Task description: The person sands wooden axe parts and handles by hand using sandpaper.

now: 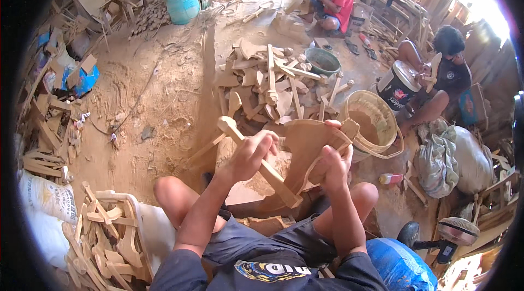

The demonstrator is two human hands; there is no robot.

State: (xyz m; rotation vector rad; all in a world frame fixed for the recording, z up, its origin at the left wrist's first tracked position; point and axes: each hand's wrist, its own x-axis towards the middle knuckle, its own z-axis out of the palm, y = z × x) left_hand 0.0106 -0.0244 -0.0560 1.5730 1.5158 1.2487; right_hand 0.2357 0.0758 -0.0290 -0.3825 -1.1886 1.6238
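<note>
My left hand (248, 157) is closed round a long, pale wooden bar (278, 183) with a rounded knob at its upper end. The bar slants down to the right in front of my lap. My right hand (334, 168) grips a broad, flat, curved wooden piece (305, 146) by its right edge, thumb on the near side. This piece stands tilted beside the bar; whether the two touch I cannot tell. A knobbed wooden end (349, 129) shows just above my right hand. Below the hands, between my knees, lies a dusty wooden surface (255, 184), partly hidden.
Ahead lies a heap of cut wooden pieces (254, 81) near a green basin (322, 61). A beige bucket (376, 122) stands close to my right hand. A bin of wooden parts (123, 231) is at my left. Two people (341, 2) work ahead and right; a fan (456, 234) stands lower right.
</note>
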